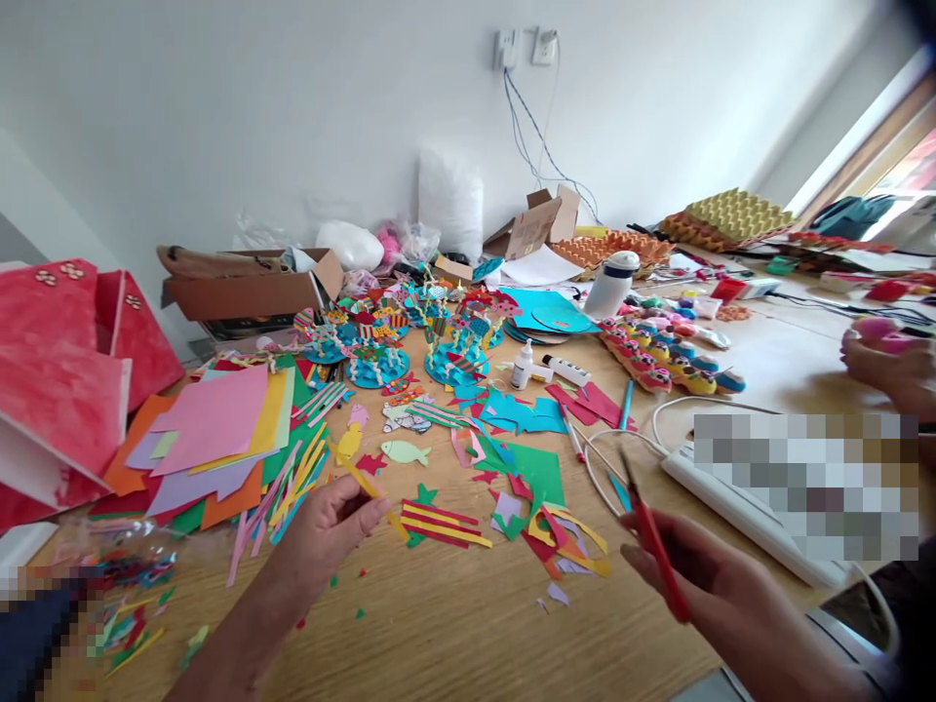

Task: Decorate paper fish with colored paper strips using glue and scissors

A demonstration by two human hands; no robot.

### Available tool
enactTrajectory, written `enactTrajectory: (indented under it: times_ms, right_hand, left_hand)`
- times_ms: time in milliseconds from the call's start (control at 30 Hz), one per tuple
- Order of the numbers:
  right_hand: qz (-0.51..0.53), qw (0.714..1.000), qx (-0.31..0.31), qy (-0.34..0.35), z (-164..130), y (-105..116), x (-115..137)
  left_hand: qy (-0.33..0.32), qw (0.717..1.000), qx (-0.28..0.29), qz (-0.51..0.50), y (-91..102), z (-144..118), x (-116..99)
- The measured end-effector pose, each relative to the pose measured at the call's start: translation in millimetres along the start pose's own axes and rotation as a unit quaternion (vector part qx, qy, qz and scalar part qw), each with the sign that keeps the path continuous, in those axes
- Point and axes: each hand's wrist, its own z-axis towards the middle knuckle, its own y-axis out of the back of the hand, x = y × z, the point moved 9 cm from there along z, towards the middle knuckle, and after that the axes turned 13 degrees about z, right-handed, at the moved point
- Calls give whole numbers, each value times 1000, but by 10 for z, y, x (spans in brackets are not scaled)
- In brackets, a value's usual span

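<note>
My left hand (337,522) pinches a narrow yellow paper strip (399,527) above the wooden table. In my right hand (721,585) is a pair of red-handled scissors (654,551), its blades pointing up and away. Between the hands lies a red paper piece with yellow stripes (446,525), beside a green paper star (424,493). A pale green paper fish (405,452) rests just beyond, near a yellow cut-out (350,442). Loose yellow and pink strips (299,478) are spread left of my left hand. Green paper and scraps (537,473) lie toward the scissors.
Coloured paper sheets (219,419) are stacked at left. Blue round bases with paper fish (378,366) stand behind, near a glue bottle (522,366). A white power strip (680,473) and its cable lie at right. Another person's hand (877,366) holds something pink at far right.
</note>
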Motion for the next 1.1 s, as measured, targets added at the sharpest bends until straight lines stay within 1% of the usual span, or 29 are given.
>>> enactTrajectory:
  times_ms: [33,67,100,133,200,267,400,467,567,767,900,1000,1100]
  right_hand:
    - [79,994,65,-34,-28,-192,69]
    - [144,979,123,-68,-69,-390,146]
    - [202,960,168,-93,-107,-573,236]
    - [254,942,194,-105,-129,-721,332]
    - [327,916,210,-101,-114,-922,501]
    - [369,901,211,-84,-60,-1041,614]
    - [391,892,205,-92,40,-1176,651]
    - [397,890,200,-99,64,-1220,648]
    - [409,887,188,-105,83,-1262,642]
    - [428,884,158,-106,123,-1259,624]
    - [423,885,168,-100,123,-1291,626]
    - [420,887,174,-87,126,-1323,644]
    - [422,889,163,-78,139,-1332,654]
  left_hand:
    - [-14,1000,23,-7,-68,22,-79]
    - [-28,999,37,-19,-125,46,-160]
    - [-38,997,58,-27,-203,70,-237]
    - [-50,995,74,-34,-274,95,-313]
    - [-67,991,105,-45,-421,142,-423]
    - [-81,988,122,-50,-534,188,-475]
    - [-103,990,100,-17,-611,270,-488]
    - [-112,988,101,-14,-633,286,-512]
    - [-107,988,106,-22,-636,297,-544]
    - [-109,983,123,-82,-660,265,-561]
    - [-113,984,121,-68,-714,265,-533]
    - [-114,985,111,-68,-713,279,-538]
    - [-116,984,116,-66,-715,273,-559]
